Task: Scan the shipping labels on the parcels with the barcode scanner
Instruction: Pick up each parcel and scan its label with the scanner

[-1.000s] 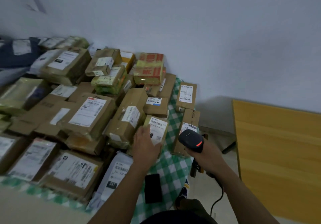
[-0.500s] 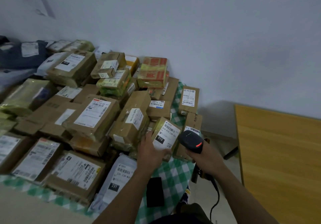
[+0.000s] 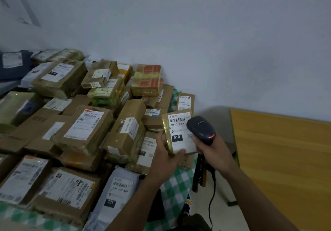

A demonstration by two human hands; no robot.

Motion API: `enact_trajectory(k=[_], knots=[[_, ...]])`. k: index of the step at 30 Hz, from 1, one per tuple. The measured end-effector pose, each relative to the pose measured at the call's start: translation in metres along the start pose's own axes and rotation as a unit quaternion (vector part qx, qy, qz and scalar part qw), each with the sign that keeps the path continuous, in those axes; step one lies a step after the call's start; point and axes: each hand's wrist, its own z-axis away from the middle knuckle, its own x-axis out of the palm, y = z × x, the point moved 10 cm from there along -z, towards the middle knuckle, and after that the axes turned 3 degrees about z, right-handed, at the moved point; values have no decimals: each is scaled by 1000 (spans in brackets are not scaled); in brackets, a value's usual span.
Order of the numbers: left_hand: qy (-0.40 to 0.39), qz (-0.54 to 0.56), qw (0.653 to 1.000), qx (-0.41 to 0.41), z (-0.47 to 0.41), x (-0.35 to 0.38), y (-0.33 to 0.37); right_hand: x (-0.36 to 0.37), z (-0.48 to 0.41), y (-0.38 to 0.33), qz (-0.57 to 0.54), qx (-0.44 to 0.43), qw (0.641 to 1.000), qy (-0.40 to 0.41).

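Head view: parcels (image 3: 86, 123) crowd the checked cloth (image 3: 175, 186) from 9 o'clock to the centre, with a grey mailer (image 3: 118, 191) at 7 o'clock. Just right of centre, the left hand (image 3: 164, 161) grips a small box (image 3: 166, 128) from below, fingers curled round its lower edge, its label (image 3: 176, 144) facing the camera. At the box's 3 o'clock the scanner (image 3: 200, 128) overlaps the label's edge, the right hand (image 3: 213, 152) wrapped round its handle. Whether its nose touches the box is unclear. A wooden board (image 3: 286, 159) fills 4 o'clock.

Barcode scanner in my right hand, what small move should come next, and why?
Probably draw the scanner back slightly and aim at the barcode atop the label: its head covers the label's right edge, while the left hand holds the parcel tilted up.
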Motion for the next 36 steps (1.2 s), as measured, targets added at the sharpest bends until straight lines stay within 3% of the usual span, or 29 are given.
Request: enact_trajectory(k=[3, 12, 27, 36], knots=[[-20, 9, 1000, 1, -4, 6, 6, -10, 3, -18, 11, -17, 1000, 3], [27, 19, 999, 44, -28, 0, 31, -19, 18, -30, 70, -3, 997, 23], [51, -119, 991, -6, -10, -5, 5, -8, 60, -22, 45, 69, 994, -70], [65, -162, 985, -4, 15, 0, -1, -17, 84, -15, 22, 82, 994, -64]])
